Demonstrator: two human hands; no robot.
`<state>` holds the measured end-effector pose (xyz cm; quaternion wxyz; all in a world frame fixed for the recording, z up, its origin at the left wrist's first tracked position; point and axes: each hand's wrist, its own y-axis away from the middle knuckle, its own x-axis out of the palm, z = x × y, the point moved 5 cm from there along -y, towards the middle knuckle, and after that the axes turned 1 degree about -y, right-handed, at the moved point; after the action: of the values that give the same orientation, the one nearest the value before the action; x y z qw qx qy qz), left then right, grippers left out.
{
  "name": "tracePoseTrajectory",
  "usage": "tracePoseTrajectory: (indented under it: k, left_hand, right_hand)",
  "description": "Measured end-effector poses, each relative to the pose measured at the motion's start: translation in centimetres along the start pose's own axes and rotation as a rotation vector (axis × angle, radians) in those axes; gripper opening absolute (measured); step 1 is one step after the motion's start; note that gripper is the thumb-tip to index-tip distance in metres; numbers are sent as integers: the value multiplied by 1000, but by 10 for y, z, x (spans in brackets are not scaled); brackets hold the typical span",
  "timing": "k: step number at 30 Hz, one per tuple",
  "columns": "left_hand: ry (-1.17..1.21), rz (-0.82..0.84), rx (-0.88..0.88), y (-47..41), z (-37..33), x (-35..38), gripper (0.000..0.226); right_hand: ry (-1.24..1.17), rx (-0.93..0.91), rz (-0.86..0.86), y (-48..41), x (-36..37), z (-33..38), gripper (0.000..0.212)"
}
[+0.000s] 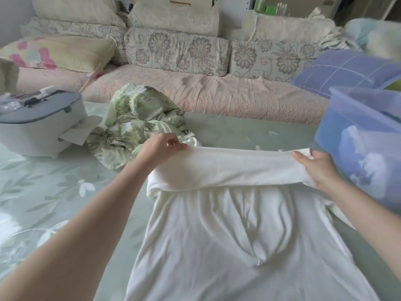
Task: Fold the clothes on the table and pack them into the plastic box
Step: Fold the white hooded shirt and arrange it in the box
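Observation:
A white garment (pixel 230 231) lies spread on the table in front of me, its far end lifted and folded over toward me. My left hand (pixel 161 149) pinches the left corner of that raised fold. My right hand (pixel 316 166) grips the right corner. The fold hangs taut between both hands. A crumpled green leaf-print garment (pixel 138 122) lies on the table beyond my left hand. The translucent blue plastic box (pixel 366 140) stands at the right edge, holding folded pale clothes.
A white and grey appliance (pixel 36 122) with a paper sheet under it stands at the left. The table wears a pale green leaf-pattern cover (pixel 50 192). A sofa (pixel 195 83) with floral cushions runs along the far side.

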<state>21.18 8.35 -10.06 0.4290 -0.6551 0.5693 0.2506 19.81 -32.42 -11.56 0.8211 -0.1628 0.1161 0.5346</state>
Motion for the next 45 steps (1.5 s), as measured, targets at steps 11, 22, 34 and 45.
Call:
tracePoseTrajectory:
  k: [11, 22, 34, 45]
  left_hand:
    - [-298, 133, 17, -15, 9, 13, 55]
    - [-401, -7, 27, -30, 1, 14, 51]
    - [-312, -56, 209, -9, 4, 19, 40]
    - [-517, -171, 270, -3, 10, 32, 46]
  right_hand:
    - [382, -36, -24, 1, -24, -51, 53]
    - [508, -97, -129, -14, -38, -44, 46]
    - [794, -130, -111, -9, -33, -52, 38]
    - [901, -224, -136, 4, -28, -41, 37]
